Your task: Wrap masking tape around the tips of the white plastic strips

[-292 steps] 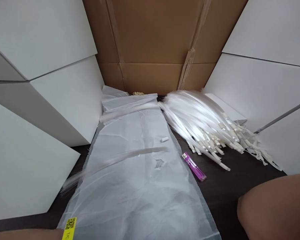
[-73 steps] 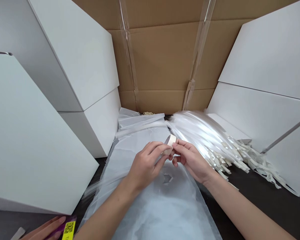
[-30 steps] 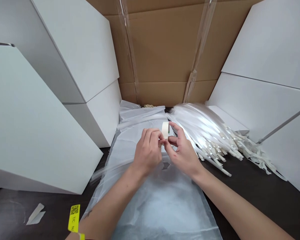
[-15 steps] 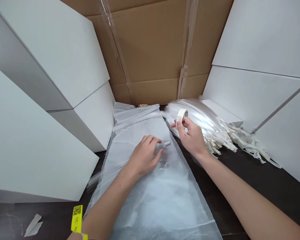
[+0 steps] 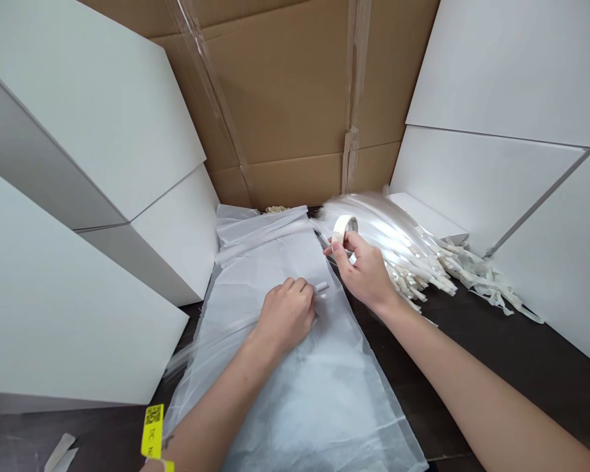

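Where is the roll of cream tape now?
In the head view, the roll of cream tape sits in the right hand, above the right edge of the white sheet, just in front of the bundle of glossy white strands.

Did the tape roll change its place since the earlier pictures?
Yes. The tape roll moved right against the cardboard wall, and now sits below its vertical strip.

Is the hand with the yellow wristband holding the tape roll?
No, the right hand holds the tape roll, while the left hand, with the yellow wristband, rests on the white sheet.
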`<state>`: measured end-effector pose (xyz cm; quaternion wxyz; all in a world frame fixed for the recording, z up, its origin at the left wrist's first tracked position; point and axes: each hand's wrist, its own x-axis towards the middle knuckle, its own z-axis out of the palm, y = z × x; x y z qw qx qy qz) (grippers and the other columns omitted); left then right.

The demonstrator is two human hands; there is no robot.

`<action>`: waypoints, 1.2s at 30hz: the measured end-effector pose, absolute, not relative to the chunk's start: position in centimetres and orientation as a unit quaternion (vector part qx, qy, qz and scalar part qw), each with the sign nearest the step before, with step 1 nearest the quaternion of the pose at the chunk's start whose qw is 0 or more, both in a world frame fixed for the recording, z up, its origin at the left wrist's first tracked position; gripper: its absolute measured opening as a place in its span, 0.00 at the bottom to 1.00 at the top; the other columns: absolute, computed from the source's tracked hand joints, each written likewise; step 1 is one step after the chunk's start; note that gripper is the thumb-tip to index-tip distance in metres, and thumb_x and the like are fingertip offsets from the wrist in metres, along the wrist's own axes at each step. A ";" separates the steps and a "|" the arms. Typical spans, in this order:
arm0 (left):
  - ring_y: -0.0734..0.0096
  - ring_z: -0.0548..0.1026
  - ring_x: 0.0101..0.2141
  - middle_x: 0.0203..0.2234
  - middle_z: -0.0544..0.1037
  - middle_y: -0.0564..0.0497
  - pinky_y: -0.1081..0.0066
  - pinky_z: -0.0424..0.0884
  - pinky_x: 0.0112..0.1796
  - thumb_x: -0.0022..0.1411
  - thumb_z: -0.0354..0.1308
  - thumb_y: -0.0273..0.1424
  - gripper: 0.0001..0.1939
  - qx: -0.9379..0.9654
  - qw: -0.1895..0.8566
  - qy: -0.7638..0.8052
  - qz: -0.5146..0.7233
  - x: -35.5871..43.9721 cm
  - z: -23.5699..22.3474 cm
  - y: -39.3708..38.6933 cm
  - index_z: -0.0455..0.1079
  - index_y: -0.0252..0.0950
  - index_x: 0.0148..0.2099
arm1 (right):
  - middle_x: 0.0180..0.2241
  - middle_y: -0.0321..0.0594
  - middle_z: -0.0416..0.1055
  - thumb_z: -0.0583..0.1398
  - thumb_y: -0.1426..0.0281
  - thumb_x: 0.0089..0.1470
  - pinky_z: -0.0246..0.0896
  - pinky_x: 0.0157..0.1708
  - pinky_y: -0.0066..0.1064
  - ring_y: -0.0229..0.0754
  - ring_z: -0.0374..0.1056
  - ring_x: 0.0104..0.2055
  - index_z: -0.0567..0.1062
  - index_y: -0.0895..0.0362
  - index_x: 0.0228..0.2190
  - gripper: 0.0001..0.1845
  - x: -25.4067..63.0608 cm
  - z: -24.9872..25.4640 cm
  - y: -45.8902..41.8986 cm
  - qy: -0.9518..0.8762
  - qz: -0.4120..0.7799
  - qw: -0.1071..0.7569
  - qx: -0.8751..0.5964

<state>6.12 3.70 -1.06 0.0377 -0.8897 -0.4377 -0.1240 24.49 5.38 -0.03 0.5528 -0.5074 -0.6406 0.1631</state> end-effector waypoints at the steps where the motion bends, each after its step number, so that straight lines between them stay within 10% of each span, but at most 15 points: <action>1: 0.61 0.74 0.35 0.34 0.78 0.46 0.65 0.66 0.31 0.63 0.53 0.24 0.05 -0.885 0.024 -0.447 -0.131 6.1 -1.0 3.7 0.69 0.36 0.36 | 0.39 0.43 0.80 0.53 0.55 0.67 0.65 0.38 0.35 0.47 0.75 0.43 0.72 0.53 0.35 0.17 24.5 0.1 5.4 -0.639 0.165 0.555 -0.506; 15: 0.71 0.66 0.24 0.26 0.72 0.55 0.71 0.59 0.28 0.70 0.46 0.32 0.07 -0.822 -0.166 -0.480 -0.256 5.1 -0.6 4.2 0.63 0.40 0.39 | 0.31 0.40 0.75 0.52 0.52 0.67 0.64 0.41 0.36 0.46 0.72 0.39 0.70 0.53 0.38 0.18 23.5 1.4 3.5 -0.625 0.229 0.587 -0.461; 28: 0.63 0.71 0.40 0.41 0.72 0.46 0.63 0.69 0.42 0.62 0.49 0.31 0.23 -0.862 -0.239 -0.346 -0.283 2.8 -0.8 5.0 0.62 0.36 0.60 | 0.25 0.34 0.68 0.51 0.54 0.67 0.61 0.36 0.31 0.39 0.64 0.30 0.69 0.54 0.38 0.17 23.1 1.1 3.6 -0.580 0.340 0.580 -0.460; 36: 0.66 0.72 0.42 0.44 0.74 0.47 0.66 0.67 0.43 0.74 0.40 0.35 0.14 -0.820 -0.247 -0.410 -0.313 3.6 -1.2 5.2 0.65 0.38 0.50 | 0.24 0.33 0.67 0.51 0.54 0.68 0.59 0.35 0.30 0.38 0.64 0.29 0.69 0.55 0.38 0.17 22.4 0.2 3.6 -0.602 0.363 0.534 -0.470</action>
